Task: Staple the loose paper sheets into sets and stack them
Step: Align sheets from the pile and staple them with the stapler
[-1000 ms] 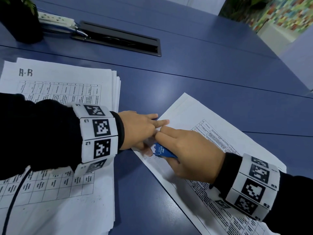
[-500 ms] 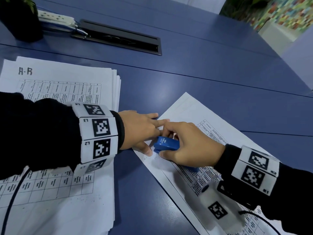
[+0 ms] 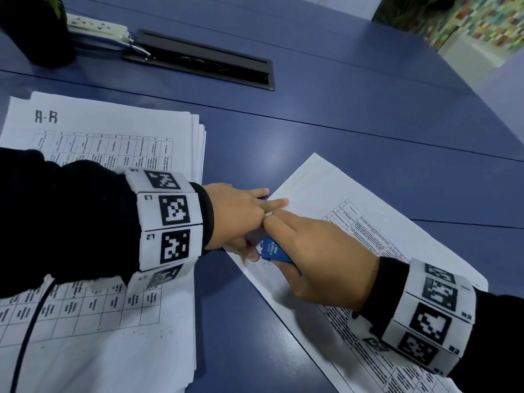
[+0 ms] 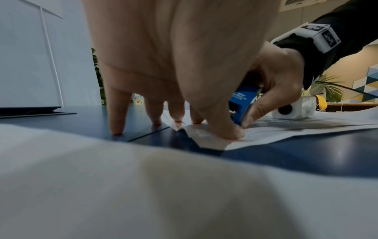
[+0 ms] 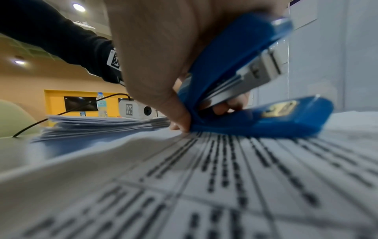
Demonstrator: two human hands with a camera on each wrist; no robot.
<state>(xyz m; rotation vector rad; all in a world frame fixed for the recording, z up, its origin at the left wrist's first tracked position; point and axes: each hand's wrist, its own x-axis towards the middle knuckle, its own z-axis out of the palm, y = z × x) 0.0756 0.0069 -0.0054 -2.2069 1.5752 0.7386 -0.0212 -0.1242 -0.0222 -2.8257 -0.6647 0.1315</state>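
A set of printed sheets lies askew on the blue table, right of centre. My left hand presses its near-left corner with straight fingers and thumb; two of its fingers stand on the bare table. My right hand grips a small blue stapler at that same corner, right next to the left fingers. In the right wrist view the stapler has its base flat on top of the paper and its upper arm raised, jaws apart. A thick stack of printed sheets lies at the left under my left forearm.
A black cable hatch is set into the table at the back. A dark plant pot and a white power strip stand at the back left. A water bottle is far behind the stack.
Half a second ago my right hand had lifted and turned with the stapler showing; now it lies low over the stapler at the corner again. The left hand has stayed put.
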